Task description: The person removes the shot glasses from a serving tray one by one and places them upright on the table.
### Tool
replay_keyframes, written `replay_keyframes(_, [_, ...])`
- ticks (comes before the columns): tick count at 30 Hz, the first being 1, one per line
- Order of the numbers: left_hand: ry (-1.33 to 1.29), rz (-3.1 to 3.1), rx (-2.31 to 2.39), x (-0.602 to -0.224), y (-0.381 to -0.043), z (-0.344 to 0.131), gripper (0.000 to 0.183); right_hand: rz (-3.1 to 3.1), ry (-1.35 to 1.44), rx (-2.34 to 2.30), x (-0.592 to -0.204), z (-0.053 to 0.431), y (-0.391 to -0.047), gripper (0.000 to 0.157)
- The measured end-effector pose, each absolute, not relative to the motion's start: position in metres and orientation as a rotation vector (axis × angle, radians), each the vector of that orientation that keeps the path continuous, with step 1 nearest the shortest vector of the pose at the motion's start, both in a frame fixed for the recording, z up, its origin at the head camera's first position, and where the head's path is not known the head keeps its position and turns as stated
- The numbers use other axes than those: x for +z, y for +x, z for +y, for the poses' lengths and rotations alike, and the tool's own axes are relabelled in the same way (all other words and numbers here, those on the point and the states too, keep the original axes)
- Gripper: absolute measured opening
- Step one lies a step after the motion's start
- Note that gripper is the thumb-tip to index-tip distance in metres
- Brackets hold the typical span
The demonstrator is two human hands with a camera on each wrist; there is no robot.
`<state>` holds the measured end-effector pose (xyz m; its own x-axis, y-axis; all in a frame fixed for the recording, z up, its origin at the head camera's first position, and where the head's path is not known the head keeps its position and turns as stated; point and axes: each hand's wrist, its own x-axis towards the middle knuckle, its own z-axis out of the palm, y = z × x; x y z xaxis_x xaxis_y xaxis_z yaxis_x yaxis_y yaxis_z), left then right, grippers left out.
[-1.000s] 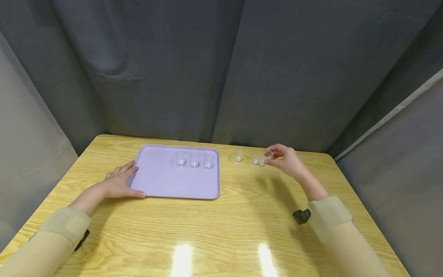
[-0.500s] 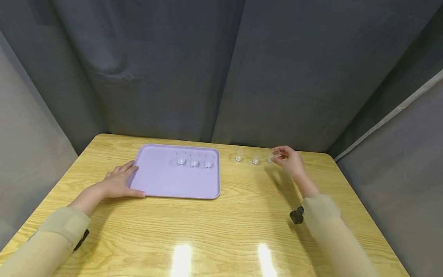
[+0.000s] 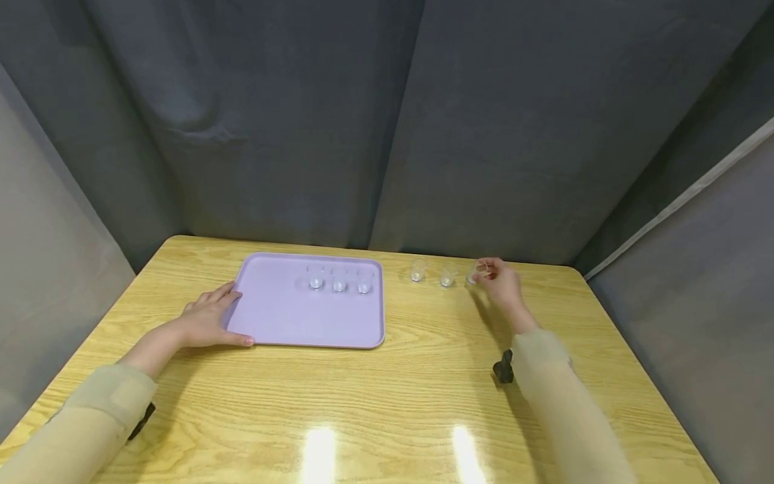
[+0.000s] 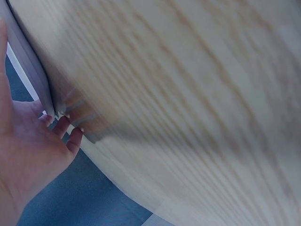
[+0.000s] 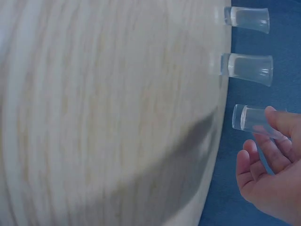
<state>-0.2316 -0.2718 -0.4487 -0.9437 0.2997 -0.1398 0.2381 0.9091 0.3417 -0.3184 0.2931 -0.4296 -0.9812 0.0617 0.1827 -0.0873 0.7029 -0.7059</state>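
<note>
At the far right, my right hand [image 3: 503, 286] pinches a small clear shot glass [image 5: 254, 118] between thumb and fingers near its rim. Its base shows against the blue curtain in the right wrist view. To its left stand two similar shot glasses [image 3: 447, 275] on the table, upright in a row. My left hand [image 3: 205, 321] lies at the left side of a lilac tray [image 3: 272, 316], fingers spread along the edge and thumb at the near corner. On the tray, three more shot glasses [image 3: 339, 281] stand side by side toward the far right.
The light wooden table [image 3: 363, 403] ends at a rounded far edge, right behind the glasses. Dark grey curtains [image 3: 290, 134] hang beyond it, with lighter grey panels [image 3: 42, 168] at the sides.
My right hand has moved the pinched shot glass rightward, away from the middle glass it overlapped, and then slightly down. My left hand and the tray stay put.
</note>
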Motion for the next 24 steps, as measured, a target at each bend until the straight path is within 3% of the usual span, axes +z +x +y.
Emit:
replay_keyframes(16, [0.413,2.883,0.484,-0.447,-0.231,-0.272,0.118,-2.768,-0.08,1.217,-0.443,0.295,-0.322,0.044])
replay_keyframes(24, [0.409,2.881,0.48,-0.447,-0.231,-0.272,0.118,-2.811,-0.089,1.315,-0.436,0.296,-0.32,0.059])
